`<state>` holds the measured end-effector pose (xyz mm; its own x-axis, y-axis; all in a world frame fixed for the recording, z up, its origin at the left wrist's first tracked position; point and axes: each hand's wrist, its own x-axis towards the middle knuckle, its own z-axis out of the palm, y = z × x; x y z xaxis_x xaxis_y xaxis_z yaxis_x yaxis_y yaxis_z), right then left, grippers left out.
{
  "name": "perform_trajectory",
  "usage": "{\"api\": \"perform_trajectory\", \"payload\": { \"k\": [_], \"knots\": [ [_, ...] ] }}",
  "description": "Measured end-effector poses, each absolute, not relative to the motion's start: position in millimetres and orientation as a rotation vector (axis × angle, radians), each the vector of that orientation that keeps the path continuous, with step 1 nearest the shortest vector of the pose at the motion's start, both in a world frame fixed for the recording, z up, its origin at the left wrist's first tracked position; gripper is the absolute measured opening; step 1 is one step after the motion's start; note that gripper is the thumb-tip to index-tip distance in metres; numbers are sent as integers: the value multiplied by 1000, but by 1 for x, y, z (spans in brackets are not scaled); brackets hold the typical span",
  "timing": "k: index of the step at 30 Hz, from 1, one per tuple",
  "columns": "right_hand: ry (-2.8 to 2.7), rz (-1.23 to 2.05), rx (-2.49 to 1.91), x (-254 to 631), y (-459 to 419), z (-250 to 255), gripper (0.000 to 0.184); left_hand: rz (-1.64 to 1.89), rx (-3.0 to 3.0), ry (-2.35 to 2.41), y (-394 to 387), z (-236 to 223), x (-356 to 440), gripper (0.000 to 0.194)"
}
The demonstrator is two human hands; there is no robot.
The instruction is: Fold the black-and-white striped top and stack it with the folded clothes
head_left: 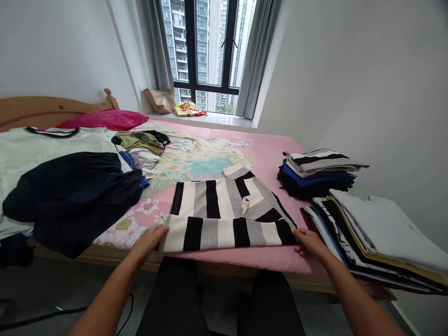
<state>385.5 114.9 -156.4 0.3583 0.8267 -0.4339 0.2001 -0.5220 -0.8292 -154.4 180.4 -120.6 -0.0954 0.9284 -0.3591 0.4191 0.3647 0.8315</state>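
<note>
A striped shirt (227,231) in black, cream and fine grey lines lies on the bed near its front edge. Its near side is folded over in a long strip, while a sleeve and the collar show on the far right part. My left hand (153,237) pinches the strip's left end. At the opposite end, my right hand (308,241) grips the right corner between thumb and fingers. The shirt lies flat between both hands.
Folded clothes (378,233) form a stack at the right, with a smaller pile (315,175) behind it. Loose dark clothing (77,196) covers the bed's left side beside a crumpled heap (143,149). A pink pillow (108,119) rests by the wooden headboard (52,108).
</note>
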Motion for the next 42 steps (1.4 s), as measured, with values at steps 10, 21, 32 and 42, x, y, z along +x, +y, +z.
{"api": "perform_trajectory", "payload": {
  "k": [10, 21, 32, 42],
  "knots": [
    [-836, 1283, -1854, 388, 112, -157, 39, 712, 1264, 1640, 184, -129, -155, 46],
    [-876, 1104, -1953, 382, 107, -168, 35, 658, 1771, 1832, 200, -116, -148, 27],
    [-908, 1043, -1966, 383, 104, -175, 38, 795, 1563, 1628, 199, -107, -139, 35],
    [-833, 1141, -1823, 385, 99, -172, 34, 925, 1118, 1345, 113, -95, -128, 48]
  ]
}}
